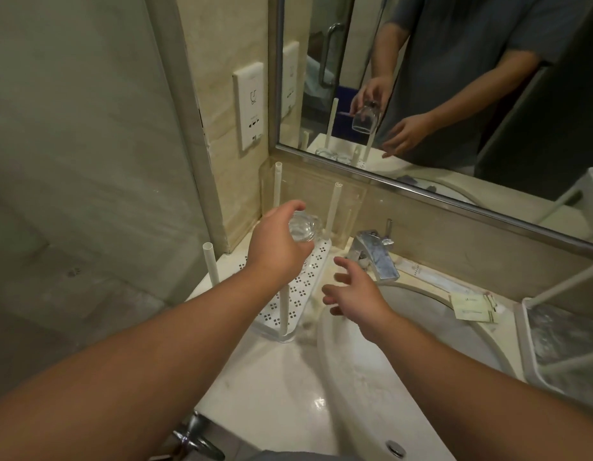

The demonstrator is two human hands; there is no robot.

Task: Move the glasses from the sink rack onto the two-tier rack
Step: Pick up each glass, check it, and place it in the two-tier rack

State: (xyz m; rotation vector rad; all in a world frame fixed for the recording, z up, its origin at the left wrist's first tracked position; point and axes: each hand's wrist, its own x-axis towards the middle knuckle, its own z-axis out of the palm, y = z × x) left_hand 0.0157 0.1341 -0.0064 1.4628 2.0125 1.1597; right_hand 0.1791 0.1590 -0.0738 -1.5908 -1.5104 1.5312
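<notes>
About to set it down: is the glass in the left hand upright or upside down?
Upside down. The left hand grips the glass by its thick base; the mirror shows its open rim facing down.

The two-tier rack (298, 287) stands left of the sink (405, 347), the faucet (376, 254) behind the basin.

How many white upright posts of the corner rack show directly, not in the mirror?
4: back corner post, post beside the held glass, left post, front post partly behind the left forearm. Others may be hidden.
</notes>
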